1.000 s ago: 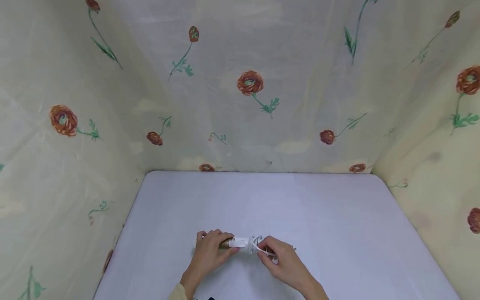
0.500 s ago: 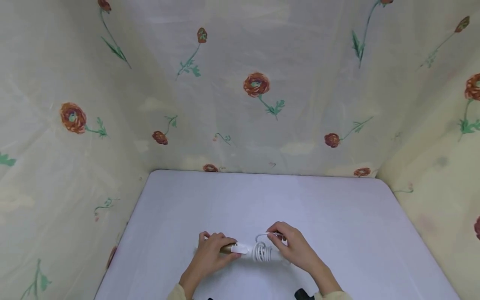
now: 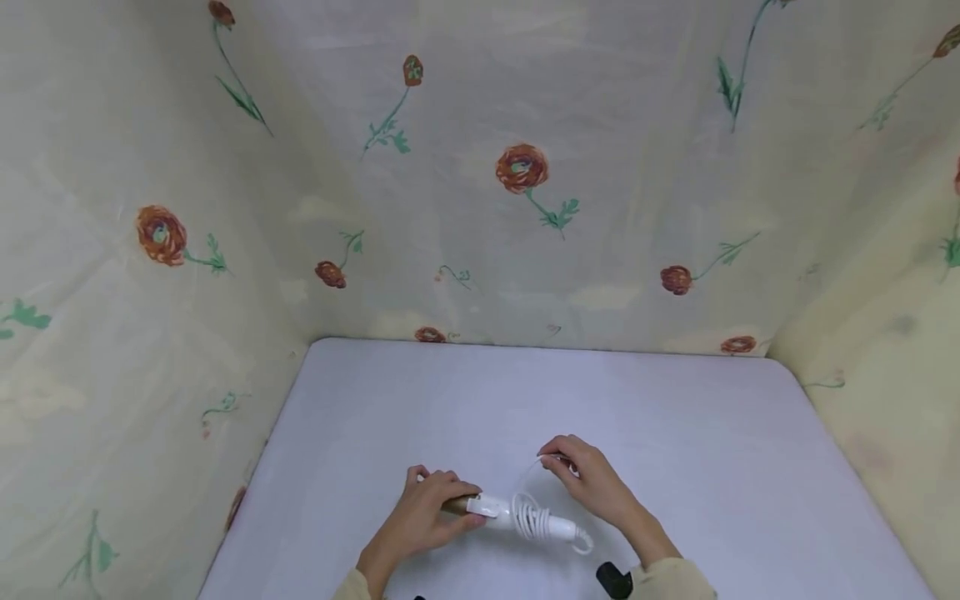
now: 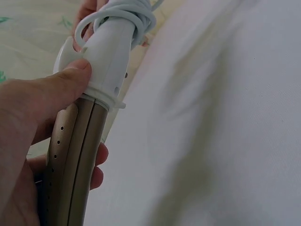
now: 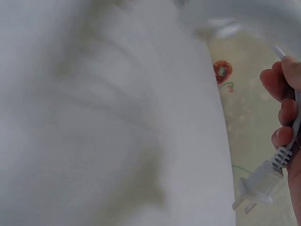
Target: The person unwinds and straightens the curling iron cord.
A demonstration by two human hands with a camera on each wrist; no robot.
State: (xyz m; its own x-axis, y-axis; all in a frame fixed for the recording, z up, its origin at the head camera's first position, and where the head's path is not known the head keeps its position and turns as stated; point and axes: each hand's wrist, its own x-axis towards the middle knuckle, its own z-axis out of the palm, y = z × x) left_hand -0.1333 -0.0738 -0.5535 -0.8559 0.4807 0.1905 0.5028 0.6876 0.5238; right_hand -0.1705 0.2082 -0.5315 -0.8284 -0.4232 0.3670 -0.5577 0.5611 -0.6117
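Note:
A curling iron (image 3: 561,528) with a white handle and a gold, perforated barrel (image 4: 80,155) lies slantwise over the table's front middle. My left hand (image 3: 433,515) grips it around the barrel, the thumb (image 4: 75,77) pressing beside the white lever. Several turns of white cord (image 3: 531,518) circle the handle. Above and right of these coils, my right hand (image 3: 596,485) pinches the cord's free length. In the right wrist view, a two-pin plug (image 5: 261,183) hangs at the cord's end below the curled fingers (image 5: 282,136).
The white table (image 3: 480,400) has rounded far corners. Flower-printed cloth (image 3: 600,208) rises behind it and on both sides. A black object (image 3: 613,580) sits by the right sleeve (image 3: 671,579).
My right hand has moved up and away from the handle, drawing the cord out and baring the handle's end. The iron's handle end has tilted nearer; my left hand keeps its grip.

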